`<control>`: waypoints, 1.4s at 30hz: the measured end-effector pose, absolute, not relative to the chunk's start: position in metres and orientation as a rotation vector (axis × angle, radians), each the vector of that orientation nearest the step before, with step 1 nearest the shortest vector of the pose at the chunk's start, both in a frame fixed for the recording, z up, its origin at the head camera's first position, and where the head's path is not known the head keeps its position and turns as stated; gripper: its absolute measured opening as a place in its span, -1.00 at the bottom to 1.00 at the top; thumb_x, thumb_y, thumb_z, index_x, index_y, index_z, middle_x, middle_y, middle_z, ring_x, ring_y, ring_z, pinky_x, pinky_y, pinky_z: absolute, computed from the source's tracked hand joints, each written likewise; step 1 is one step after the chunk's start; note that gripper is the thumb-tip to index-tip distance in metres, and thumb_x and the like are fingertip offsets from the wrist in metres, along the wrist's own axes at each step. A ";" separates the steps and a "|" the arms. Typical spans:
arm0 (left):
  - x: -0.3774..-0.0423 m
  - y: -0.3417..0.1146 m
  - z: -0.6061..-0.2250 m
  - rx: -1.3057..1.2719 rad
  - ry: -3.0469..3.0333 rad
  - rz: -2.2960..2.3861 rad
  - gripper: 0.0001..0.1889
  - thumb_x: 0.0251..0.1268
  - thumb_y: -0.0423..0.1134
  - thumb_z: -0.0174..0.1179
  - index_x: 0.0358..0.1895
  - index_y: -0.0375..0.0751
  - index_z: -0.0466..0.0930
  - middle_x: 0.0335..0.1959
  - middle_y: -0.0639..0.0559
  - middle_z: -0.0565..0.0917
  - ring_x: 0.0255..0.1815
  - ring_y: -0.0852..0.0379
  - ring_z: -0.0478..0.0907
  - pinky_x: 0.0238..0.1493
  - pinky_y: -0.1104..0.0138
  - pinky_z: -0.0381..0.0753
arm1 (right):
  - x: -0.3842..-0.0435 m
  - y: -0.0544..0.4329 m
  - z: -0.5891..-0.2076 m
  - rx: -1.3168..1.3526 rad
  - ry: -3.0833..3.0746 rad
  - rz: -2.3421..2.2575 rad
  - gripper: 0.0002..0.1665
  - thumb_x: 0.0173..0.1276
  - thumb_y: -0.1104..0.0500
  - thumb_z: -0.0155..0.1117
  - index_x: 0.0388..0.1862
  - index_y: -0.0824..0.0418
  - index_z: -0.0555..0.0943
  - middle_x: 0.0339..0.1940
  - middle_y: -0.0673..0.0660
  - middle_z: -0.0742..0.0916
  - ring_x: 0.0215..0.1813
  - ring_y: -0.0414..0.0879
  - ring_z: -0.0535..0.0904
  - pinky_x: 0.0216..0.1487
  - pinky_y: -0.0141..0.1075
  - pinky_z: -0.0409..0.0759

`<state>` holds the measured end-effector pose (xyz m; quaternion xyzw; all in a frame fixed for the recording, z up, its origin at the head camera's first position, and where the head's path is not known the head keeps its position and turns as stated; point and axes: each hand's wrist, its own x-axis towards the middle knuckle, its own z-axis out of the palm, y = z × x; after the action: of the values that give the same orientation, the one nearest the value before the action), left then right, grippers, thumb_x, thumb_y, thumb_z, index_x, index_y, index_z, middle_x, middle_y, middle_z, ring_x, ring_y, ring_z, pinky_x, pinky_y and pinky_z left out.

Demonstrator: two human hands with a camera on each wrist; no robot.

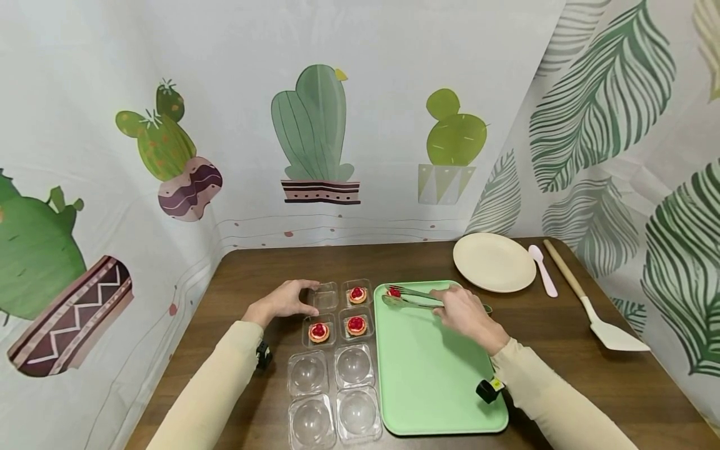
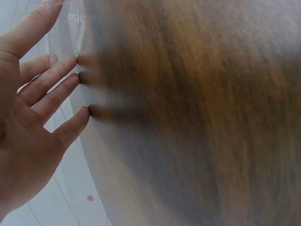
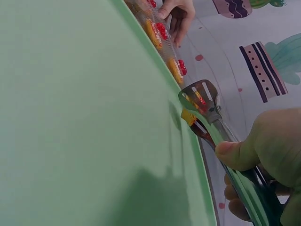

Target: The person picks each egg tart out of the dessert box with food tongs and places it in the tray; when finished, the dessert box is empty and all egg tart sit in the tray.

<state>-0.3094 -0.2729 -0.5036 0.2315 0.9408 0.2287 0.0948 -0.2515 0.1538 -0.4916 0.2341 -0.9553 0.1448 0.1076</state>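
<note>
In the head view my right hand (image 1: pixel 464 314) grips metal serving tongs (image 1: pixel 416 304) over the far left of the light green tray (image 1: pixel 439 381). A red-topped tart (image 1: pixel 393 292) sits between the tongs' slotted ends; in the right wrist view its yellow crust (image 3: pixel 188 117) shows, held above the tray. My left hand (image 1: pixel 285 300) holds a clear plastic container (image 1: pixel 324 297) at its left side, thumb on the near edge and fingers at the far one. Beside that container, three more compartments hold red-topped tarts (image 1: pixel 357 295), one each.
Clear domed lids (image 1: pixel 308 373) lie in front of the tart containers, left of the tray. A cream plate (image 1: pixel 495 262) stands at the back right, with a pink spoon (image 1: pixel 543 270) and a white spatula with a wooden handle (image 1: pixel 610 331) beside it on the brown table (image 1: pixel 259 269).
</note>
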 end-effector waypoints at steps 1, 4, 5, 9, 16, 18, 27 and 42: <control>-0.309 -0.273 -0.503 0.688 2.789 0.679 -0.21 -0.04 0.00 0.51 0.28 -0.29 0.47 0.11 -0.14 0.64 0.23 -0.09 0.50 0.29 0.04 0.44 | -0.251 0.154 -0.493 0.690 -2.808 0.419 -0.58 0.15 0.14 0.49 0.03 0.13 0.71 -0.21 0.22 0.76 -0.31 0.04 0.60 -0.59 -0.26 0.47; -0.309 -0.273 -0.503 0.688 2.784 0.692 -0.22 -0.04 -0.01 0.51 0.28 -0.29 0.47 0.11 -0.14 0.64 0.23 -0.09 0.50 0.30 0.04 0.44 | -0.250 0.156 -0.495 0.681 -2.806 0.417 -0.58 0.14 0.14 0.49 0.02 0.13 0.71 -0.23 0.23 0.76 -0.35 0.01 0.58 -0.60 -0.27 0.45; -0.308 -0.273 -0.503 0.688 2.783 0.696 -0.22 -0.04 -0.01 0.51 0.28 -0.29 0.47 0.11 -0.15 0.64 0.24 -0.09 0.50 0.30 0.04 0.44 | -0.249 0.157 -0.495 0.677 -2.807 0.418 -0.58 0.14 0.14 0.50 0.02 0.13 0.71 -0.23 0.23 0.76 -0.36 0.01 0.57 -0.61 -0.28 0.44; -0.308 -0.273 -0.503 0.680 2.784 0.700 -0.22 -0.04 0.00 0.51 0.28 -0.29 0.47 0.12 -0.15 0.63 0.25 -0.09 0.49 0.31 0.04 0.43 | -0.248 0.159 -0.497 0.674 -2.805 0.439 -0.57 0.13 0.14 0.50 0.03 0.13 0.71 -0.20 0.22 0.76 -0.31 0.04 0.60 -0.59 -0.26 0.46; -0.308 -0.272 -0.503 0.677 2.782 0.697 -0.22 -0.03 -0.01 0.51 0.28 -0.29 0.47 0.13 -0.16 0.63 0.27 -0.10 0.47 0.32 0.03 0.41 | -0.247 0.161 -0.501 0.678 -2.789 0.444 -0.55 0.11 0.16 0.52 0.02 0.14 0.70 -0.20 0.19 0.76 -0.28 0.06 0.59 -0.53 -0.15 0.56; -0.308 -0.272 -0.503 0.674 2.780 0.697 -0.22 -0.03 -0.01 0.51 0.28 -0.29 0.47 0.13 -0.15 0.63 0.27 -0.10 0.47 0.32 0.04 0.41 | -0.247 0.161 -0.502 0.685 -2.785 0.441 -0.55 0.10 0.16 0.52 0.02 0.15 0.70 -0.19 0.19 0.77 -0.27 0.05 0.59 -0.53 -0.15 0.57; -0.308 -0.273 -0.503 0.669 2.786 0.679 -0.22 -0.03 -0.01 0.50 0.28 -0.28 0.47 0.13 -0.15 0.63 0.27 -0.10 0.48 0.31 0.03 0.42 | -0.248 0.162 -0.502 0.726 -2.752 0.414 -0.52 0.08 0.18 0.54 0.03 0.17 0.69 -0.15 0.15 0.77 -0.19 0.05 0.60 -0.50 -0.18 0.58; -0.309 -0.273 -0.502 0.637 2.777 0.668 -0.22 -0.03 -0.02 0.51 0.29 -0.25 0.47 0.14 -0.12 0.63 0.28 -0.08 0.47 0.32 0.05 0.42 | -0.243 0.163 -0.502 0.747 -2.784 0.418 -0.39 0.06 0.10 0.56 0.12 0.19 0.63 0.03 0.17 0.73 0.02 0.08 0.59 -0.34 -0.07 0.65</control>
<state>-0.3089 -0.2725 -0.5016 0.2165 0.9434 0.2269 0.1074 -0.2430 0.1632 -0.5017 0.2549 -0.9495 0.1427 0.1141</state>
